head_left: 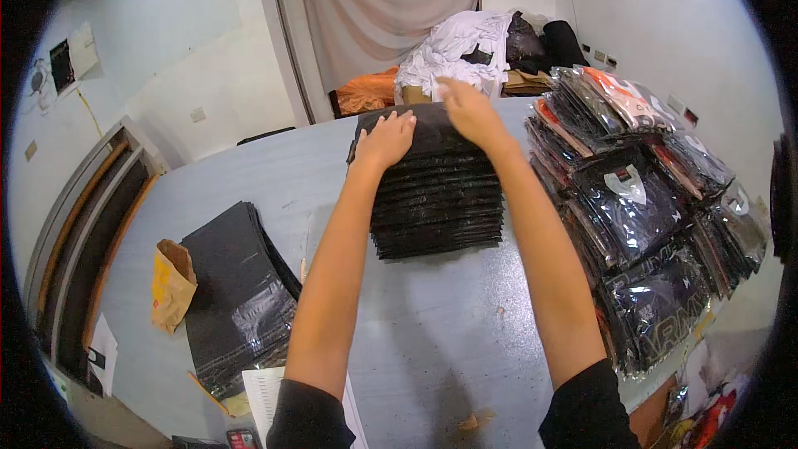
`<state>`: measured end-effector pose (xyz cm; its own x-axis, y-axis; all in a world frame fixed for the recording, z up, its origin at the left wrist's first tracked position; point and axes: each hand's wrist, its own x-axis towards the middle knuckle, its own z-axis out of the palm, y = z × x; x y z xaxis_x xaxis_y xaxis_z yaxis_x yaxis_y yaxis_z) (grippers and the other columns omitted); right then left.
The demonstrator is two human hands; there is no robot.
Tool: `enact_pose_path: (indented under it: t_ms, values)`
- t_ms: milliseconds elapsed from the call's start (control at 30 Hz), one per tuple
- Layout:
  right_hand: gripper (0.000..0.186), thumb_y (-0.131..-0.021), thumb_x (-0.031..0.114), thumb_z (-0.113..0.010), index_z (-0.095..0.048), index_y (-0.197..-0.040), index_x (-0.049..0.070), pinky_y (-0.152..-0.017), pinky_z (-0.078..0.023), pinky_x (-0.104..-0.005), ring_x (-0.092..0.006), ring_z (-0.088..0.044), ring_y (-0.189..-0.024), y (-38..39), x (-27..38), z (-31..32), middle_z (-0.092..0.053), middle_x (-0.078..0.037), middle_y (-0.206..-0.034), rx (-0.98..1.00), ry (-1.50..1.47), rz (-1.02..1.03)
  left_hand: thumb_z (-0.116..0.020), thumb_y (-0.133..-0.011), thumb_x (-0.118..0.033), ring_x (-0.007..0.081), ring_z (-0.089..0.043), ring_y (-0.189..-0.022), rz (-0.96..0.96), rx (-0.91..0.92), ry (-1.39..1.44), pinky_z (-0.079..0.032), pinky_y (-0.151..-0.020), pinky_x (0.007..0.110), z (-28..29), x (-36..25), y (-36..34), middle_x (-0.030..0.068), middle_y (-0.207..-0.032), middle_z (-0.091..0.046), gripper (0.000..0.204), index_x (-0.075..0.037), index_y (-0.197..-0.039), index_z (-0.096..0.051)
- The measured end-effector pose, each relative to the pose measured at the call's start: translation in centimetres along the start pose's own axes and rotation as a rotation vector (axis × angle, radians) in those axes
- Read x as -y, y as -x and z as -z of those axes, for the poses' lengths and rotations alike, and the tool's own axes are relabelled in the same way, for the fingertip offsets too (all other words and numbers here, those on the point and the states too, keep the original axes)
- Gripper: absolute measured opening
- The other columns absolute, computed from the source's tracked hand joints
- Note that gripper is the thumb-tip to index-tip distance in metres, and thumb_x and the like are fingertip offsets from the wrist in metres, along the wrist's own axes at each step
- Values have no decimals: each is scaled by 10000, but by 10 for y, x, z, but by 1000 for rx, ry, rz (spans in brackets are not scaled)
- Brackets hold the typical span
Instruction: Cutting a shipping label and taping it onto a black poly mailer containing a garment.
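A tall stack of black, flat, plastic-wrapped packages (436, 208) stands in front of me at the far middle of the table, its layered edges facing me. My left hand (387, 140) lies flat on the top left part of the stack, fingers spread. Over the far right part of the top, my right hand (474, 116) is raised a little, with a finger and thumb apart and nothing visible between them. Its remaining fingers are partly hidden and slightly blurred.
Piles of clear-bagged folded garments (632, 191) cover the table's right side. At left lie black flat packages (233, 283), a brown-yellow paper bag (173, 283) and paper sheets (264, 395). White cloth (457, 41) is heaped beyond the blue-grey table (440, 324).
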<state>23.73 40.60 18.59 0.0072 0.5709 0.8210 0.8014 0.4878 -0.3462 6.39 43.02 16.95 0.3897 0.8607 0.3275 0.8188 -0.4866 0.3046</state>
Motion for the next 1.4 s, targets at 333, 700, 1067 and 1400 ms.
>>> enact_pose_path:
  t_ms: [333, 700, 1067, 1400]
  values:
    - [458, -889, 460, -238, -397, -1274, 270, -999, -259, -469, -292, -335, -1233, 42, -26, -16, -381, -102, -1323, 352, 239, -261, -256, -900, -437, 264, -282, -1266, -54, -261, -5, -187, -1021, 496, -31, -7, 17, 77, -1372, -307, 455, -250, -1300, -365]
    - [506, -884, 433, -252, -387, -1282, 152, -973, -307, -402, -319, -399, -1169, 73, -57, 23, -443, -154, -1250, 358, 38, -536, -222, -894, -466, 250, -246, -1286, 234, -64, 84, -158, -985, 590, -19, 32, 46, 79, -1406, -235, 501, -237, -1331, -306]
    - [487, -816, 213, -424, -370, -1259, 19, -846, -396, -449, -410, -522, -962, 188, -30, 7, -535, -278, -1051, -229, 59, -830, -254, -922, -416, 311, -326, -1228, 385, -341, 786, -254, -1005, 352, -101, 60, 132, 184, -1303, -377, 549, -19, -1290, -341]
    - [468, -826, 279, -427, -408, -1253, 88, -1007, -207, -495, -335, -304, -1234, 332, 82, -53, -390, -178, -1289, 356, 553, -460, -424, -839, -267, 317, -366, -1186, 94, -192, -83, -263, -995, 420, -190, 9, 262, 158, -1258, -430, 439, -48, -1219, -447]
